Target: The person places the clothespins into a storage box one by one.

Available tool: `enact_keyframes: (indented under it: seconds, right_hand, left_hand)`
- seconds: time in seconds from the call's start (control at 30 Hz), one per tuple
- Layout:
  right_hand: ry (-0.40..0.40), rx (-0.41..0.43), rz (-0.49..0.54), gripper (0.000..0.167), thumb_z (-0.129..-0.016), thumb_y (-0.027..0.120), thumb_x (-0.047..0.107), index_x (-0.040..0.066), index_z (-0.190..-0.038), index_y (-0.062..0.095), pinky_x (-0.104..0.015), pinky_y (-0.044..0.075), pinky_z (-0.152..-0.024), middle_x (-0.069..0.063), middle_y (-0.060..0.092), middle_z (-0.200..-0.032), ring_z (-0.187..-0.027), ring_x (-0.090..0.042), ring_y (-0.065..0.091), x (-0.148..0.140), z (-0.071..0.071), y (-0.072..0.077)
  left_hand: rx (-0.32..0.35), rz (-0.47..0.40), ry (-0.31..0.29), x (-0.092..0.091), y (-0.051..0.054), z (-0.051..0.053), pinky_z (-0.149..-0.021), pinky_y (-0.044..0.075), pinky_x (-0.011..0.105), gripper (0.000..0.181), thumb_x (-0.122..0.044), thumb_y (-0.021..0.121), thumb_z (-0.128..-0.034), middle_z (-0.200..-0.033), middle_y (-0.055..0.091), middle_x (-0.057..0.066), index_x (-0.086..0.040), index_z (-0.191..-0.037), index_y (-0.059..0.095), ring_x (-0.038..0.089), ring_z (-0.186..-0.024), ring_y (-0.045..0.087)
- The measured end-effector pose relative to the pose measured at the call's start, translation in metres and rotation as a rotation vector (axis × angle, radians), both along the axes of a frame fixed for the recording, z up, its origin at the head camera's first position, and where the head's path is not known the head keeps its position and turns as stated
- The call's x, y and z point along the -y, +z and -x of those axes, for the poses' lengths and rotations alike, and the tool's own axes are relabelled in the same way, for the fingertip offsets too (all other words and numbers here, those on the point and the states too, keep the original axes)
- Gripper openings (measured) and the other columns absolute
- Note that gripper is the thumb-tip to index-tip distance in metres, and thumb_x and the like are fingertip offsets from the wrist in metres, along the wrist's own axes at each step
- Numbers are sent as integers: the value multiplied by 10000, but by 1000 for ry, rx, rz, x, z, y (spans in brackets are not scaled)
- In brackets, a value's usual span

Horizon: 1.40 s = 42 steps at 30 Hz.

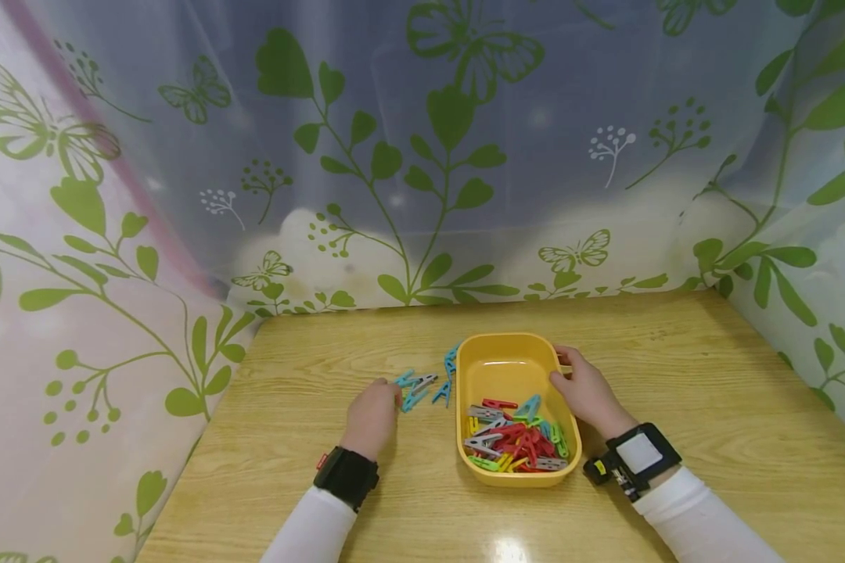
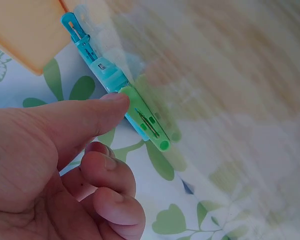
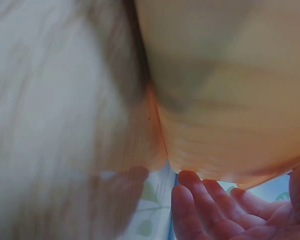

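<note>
My left hand (image 1: 372, 418) is at the left edge of a loose group of clothespins on the table. In the left wrist view its thumb meets a green clothespin (image 2: 147, 120), while the lower fingers curl in; the index finger is hidden. Blue clothespins (image 2: 102, 67) lie just past it, and a grey one (image 1: 422, 382) is among them in the head view. To the right stands a yellow plastic tub (image 1: 510, 344) with many red, grey, green, yellow and blue clothespins inside. My right hand (image 1: 591, 393) holds its right side, thumb over the rim, fingers outside.
A wooden table (image 1: 711, 407) carries everything. More blue clothespins (image 1: 444, 391) lie close against the tub's left wall. Leaf-and-butterfly patterned curtain (image 1: 366, 234) hangs along the table's back and sides.
</note>
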State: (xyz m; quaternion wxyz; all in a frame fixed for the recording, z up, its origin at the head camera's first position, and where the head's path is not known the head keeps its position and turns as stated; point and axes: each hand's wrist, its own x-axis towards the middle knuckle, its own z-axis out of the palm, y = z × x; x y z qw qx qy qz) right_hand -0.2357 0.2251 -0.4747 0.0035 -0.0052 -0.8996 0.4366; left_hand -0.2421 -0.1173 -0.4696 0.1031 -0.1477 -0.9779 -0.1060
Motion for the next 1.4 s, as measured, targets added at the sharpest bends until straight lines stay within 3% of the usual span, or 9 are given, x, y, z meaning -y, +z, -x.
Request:
enact_keyframes:
  seconds: [0.43, 0.63, 0.83, 1.07, 1.4]
  right_hand:
    - [-1, 9, 6, 549, -1076, 478, 138, -62, -1557, 302, -530, 556, -958, -338, 444, -1473, -1245, -489, 570, -1, 0, 1]
    - [-3, 11, 5, 550, -1076, 478, 143, -57, -1558, 305, -532, 552, -963, -335, 446, -1474, -1246, -486, 569, -1, 0, 1]
    - [-1, 6, 3, 553, -1076, 479, 142, -61, -1558, 301, -532, 553, -960, -338, 445, -1473, -1242, -486, 570, -1, 0, 1]
    - [-4, 10, 2, 548, -1076, 471, 142, -58, -1558, 304, -545, 541, -979, -337, 440, -1479, -1255, -488, 561, -1, 0, 0]
    - [-11, 26, 12, 553, -1075, 471, 149, -51, -1562, 300, -549, 532, -994, -329, 435, -1487, -1269, -484, 551, 0, 1, 1]
  left_hand:
    - [-18, -45, 8, 1, 1, -2, -539, 428, 288, 202, 115, 637, -875, -775, 563, 37, -64, -785, 664, 139, -607, 477]
    - [-95, -88, -11, -4, 11, -7, -541, 393, 266, 205, 96, 649, -923, -780, 525, 35, -72, -808, 629, 125, -602, 427]
    - [-203, -86, -72, -21, 30, -25, -567, 450, 256, 146, 53, 724, -905, -824, 576, 25, -90, -896, 693, 132, -628, 525]
    - [-209, -62, -152, -48, 47, -49, -573, 465, 232, 89, -32, 725, -941, -846, 576, 9, -103, -910, 681, 121, -684, 566]
    - [-222, 63, -298, -78, 49, -77, -610, 472, 183, 114, -61, 728, -937, -920, 601, -28, -133, -1025, 714, 74, -723, 553]
